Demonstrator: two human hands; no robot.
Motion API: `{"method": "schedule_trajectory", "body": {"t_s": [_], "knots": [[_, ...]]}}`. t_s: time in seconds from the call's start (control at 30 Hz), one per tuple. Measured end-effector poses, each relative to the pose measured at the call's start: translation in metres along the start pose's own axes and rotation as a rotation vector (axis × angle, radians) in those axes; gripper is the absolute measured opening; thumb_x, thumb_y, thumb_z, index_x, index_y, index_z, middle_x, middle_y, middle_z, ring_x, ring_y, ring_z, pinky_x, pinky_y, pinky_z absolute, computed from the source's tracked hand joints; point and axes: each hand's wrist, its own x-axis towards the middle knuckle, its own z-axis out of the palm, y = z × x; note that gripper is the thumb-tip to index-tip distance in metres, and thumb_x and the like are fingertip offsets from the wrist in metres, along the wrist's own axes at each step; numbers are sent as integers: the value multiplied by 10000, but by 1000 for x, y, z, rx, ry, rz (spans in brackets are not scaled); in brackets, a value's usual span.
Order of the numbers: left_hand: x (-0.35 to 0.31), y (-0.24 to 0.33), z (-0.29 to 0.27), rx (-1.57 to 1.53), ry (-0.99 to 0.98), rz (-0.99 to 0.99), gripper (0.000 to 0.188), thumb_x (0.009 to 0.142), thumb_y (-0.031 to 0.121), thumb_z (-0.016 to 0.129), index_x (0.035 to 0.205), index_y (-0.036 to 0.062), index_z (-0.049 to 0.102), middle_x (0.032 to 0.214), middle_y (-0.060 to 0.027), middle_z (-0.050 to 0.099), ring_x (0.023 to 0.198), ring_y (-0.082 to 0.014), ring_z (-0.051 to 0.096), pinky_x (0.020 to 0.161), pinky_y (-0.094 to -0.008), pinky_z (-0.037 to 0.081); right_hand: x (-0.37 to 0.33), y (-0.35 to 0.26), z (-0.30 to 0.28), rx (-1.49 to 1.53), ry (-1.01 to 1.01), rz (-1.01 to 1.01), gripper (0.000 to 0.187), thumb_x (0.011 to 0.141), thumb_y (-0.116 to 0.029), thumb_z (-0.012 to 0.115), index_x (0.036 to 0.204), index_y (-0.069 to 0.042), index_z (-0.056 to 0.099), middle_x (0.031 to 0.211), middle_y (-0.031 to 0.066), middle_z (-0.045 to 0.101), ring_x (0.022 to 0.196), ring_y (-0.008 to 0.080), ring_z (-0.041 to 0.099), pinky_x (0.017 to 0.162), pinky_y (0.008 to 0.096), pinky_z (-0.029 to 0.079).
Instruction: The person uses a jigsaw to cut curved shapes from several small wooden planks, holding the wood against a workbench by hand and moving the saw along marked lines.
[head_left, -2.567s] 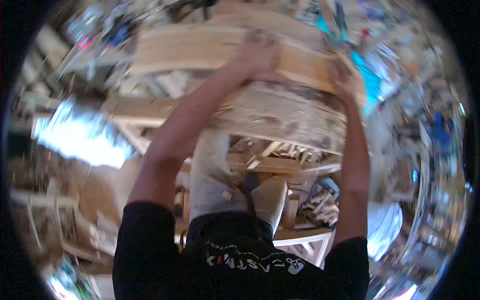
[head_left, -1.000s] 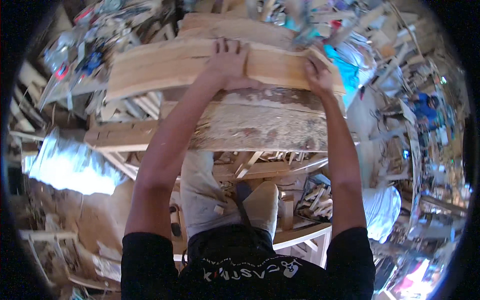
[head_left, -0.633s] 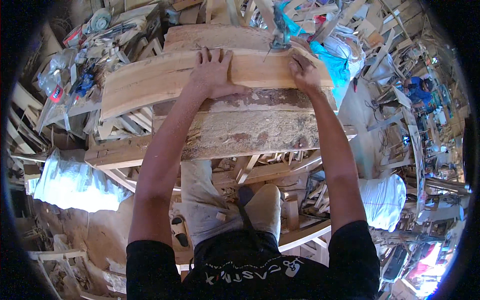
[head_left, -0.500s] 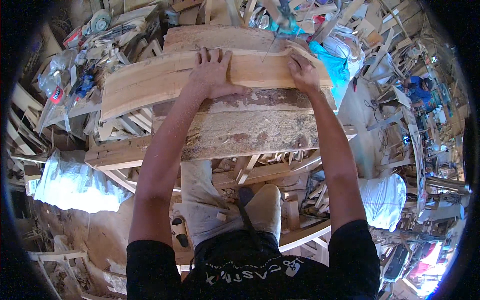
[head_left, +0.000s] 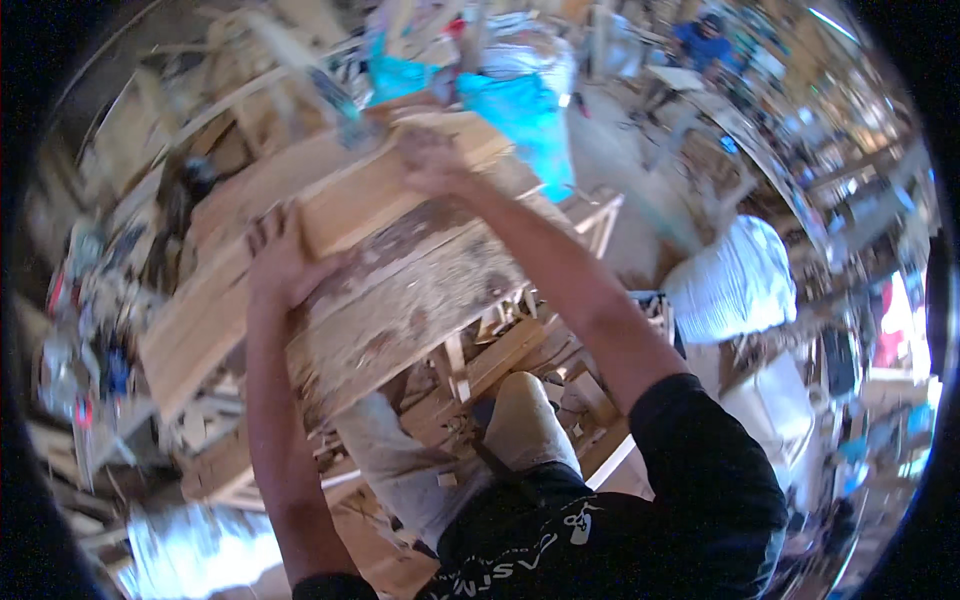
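A long light wooden plank (head_left: 350,208) with a curved outline lies across a rough, stained wooden work surface (head_left: 410,310). My left hand (head_left: 285,262) rests on the plank, its fingers spread and its thumb out along the near edge. Farther right, my right hand (head_left: 432,162) lies on top of the plank near its right end. Its fingers look bent, but motion blur hides whether they grip anything. Just left of that hand, a blurred grey-and-teal machine part (head_left: 352,128) hangs down close to the plank's far edge.
Bright blue sacking (head_left: 520,115) lies beyond the plank's right end. A full white sack (head_left: 735,275) stands on the right. Wood offcuts (head_left: 460,365) lie below the work surface. A person in blue (head_left: 705,45) is far off at upper right. Plastic sheeting (head_left: 205,550) is at lower left.
My view has swung, so the bench and plank now slant up to the right and the picture is blurred. Both hands stay on the plank; the machine part now appears nearer its far edge.
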Motion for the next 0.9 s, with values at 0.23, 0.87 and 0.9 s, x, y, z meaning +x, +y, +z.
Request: {"method": "schedule_trajectory", "body": {"t_s": [0.23,0.87,0.9], "knots": [[-5,-30,15,36,37,13,1256,705,829,723,1644,120,283,1658,-280,295,1525,-581,177,1271,-605,148,-1,-84,-40,-83,-144,189,577,943,-477,556,1359,-85,641,1570,204,476,1498,421,375,1212,620,288],[1,-34,12,51,17,54,1244,733,823,694,1634,71,283,1663,-275,283,1516,-571,218,1269,-597,153,12,-72,-23,-93,-140,148,534,937,-526,555,1050,-40,748,1033,219,749,1014,404,706,968,517,546],[-4,-43,9,73,7,32,1252,729,832,688,1633,67,284,1663,-274,282,1516,-570,218,1269,-596,154,15,-79,-23,-12,-192,134,556,937,-549,552,1052,-40,744,961,211,758,925,399,729,899,512,581]]}}
